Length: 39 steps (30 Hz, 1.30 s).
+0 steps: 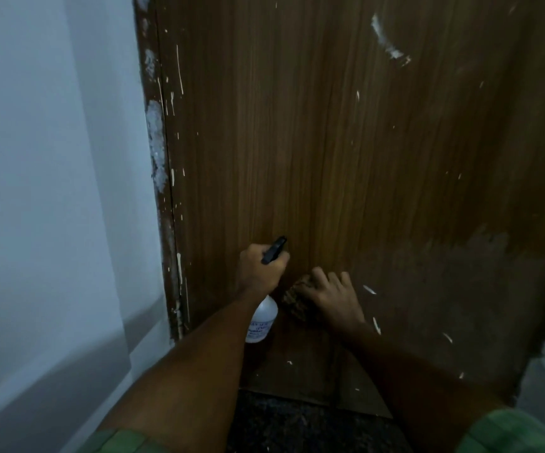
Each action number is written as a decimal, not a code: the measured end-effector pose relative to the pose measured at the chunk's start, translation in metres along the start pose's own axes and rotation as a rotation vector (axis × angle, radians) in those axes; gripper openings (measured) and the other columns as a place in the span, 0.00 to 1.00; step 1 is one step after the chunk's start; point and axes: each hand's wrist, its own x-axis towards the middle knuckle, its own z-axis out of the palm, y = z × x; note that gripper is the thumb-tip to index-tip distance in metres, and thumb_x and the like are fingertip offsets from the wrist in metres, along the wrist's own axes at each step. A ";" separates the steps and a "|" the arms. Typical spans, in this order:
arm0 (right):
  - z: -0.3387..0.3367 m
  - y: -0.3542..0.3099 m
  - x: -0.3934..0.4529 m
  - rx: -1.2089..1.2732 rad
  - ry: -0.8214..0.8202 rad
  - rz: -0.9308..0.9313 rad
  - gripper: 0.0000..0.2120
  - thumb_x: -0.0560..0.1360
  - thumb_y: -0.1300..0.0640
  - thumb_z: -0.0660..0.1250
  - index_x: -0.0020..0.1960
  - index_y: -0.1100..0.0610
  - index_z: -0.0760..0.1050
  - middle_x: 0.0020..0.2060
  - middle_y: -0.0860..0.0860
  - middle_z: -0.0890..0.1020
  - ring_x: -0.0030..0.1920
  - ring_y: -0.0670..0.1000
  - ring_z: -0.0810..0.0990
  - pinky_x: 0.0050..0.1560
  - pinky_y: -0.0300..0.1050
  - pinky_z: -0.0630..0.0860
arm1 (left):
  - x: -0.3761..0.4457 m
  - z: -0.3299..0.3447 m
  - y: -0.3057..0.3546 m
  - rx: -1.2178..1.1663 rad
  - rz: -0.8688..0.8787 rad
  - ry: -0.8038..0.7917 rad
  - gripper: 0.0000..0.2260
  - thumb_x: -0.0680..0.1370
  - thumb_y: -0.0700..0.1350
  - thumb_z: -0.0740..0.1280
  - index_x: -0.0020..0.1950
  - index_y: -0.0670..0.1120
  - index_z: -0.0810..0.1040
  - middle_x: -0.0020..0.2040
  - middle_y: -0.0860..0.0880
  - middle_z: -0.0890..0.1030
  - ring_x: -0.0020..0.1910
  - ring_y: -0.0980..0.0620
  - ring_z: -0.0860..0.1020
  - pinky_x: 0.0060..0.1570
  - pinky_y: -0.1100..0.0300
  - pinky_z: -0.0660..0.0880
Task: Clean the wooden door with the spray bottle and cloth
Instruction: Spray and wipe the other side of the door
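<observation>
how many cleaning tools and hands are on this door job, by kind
spray bottle: 1, gripped in the left hand
cloth: 1, under the right hand, against the wooden door
hands: 2
door: 1
total: 5

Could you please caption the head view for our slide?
Left hand grips spray bottle; right hand presses cloth on wooden door.

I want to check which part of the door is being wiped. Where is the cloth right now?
In the head view the cloth is low on the wooden door, under the right hand, right of the spray bottle.
</observation>
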 end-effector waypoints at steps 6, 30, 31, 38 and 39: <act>-0.062 0.028 0.043 0.138 0.593 0.411 0.29 0.72 0.55 0.72 0.73 0.50 0.73 0.64 0.60 0.73 0.55 0.59 0.75 0.53 0.54 0.69 | 0.000 0.009 0.004 0.053 0.088 -0.044 0.20 0.72 0.58 0.69 0.40 0.40 0.83 0.35 0.39 0.83 0.36 0.35 0.83 0.35 0.39 0.81; -0.074 0.078 -0.007 0.140 0.542 0.431 0.27 0.72 0.58 0.68 0.71 0.49 0.75 0.65 0.59 0.73 0.56 0.60 0.76 0.54 0.57 0.76 | -0.005 0.075 0.037 0.048 0.173 -0.174 0.18 0.73 0.57 0.70 0.39 0.41 0.83 0.34 0.39 0.83 0.34 0.37 0.82 0.32 0.42 0.79; -0.081 0.082 -0.001 0.198 0.630 0.516 0.26 0.73 0.58 0.65 0.71 0.50 0.75 0.64 0.59 0.73 0.55 0.59 0.75 0.54 0.55 0.75 | -0.005 0.079 0.039 0.038 0.180 -0.167 0.19 0.73 0.57 0.70 0.39 0.40 0.83 0.34 0.39 0.83 0.33 0.36 0.82 0.31 0.43 0.79; -0.017 0.095 -0.071 -0.035 -0.196 0.030 0.21 0.81 0.46 0.65 0.72 0.42 0.67 0.70 0.55 0.64 0.59 0.60 0.76 0.58 0.55 0.74 | -0.010 0.101 0.046 0.022 0.176 -0.214 0.15 0.75 0.51 0.71 0.37 0.39 0.81 0.33 0.39 0.82 0.29 0.39 0.80 0.28 0.47 0.76; -0.020 0.102 -0.073 -0.052 -0.175 0.014 0.21 0.81 0.47 0.67 0.72 0.43 0.69 0.70 0.56 0.65 0.60 0.61 0.76 0.58 0.56 0.73 | -0.010 0.105 0.048 0.006 0.169 -0.224 0.14 0.77 0.48 0.72 0.38 0.38 0.81 0.34 0.39 0.82 0.29 0.42 0.80 0.29 0.49 0.75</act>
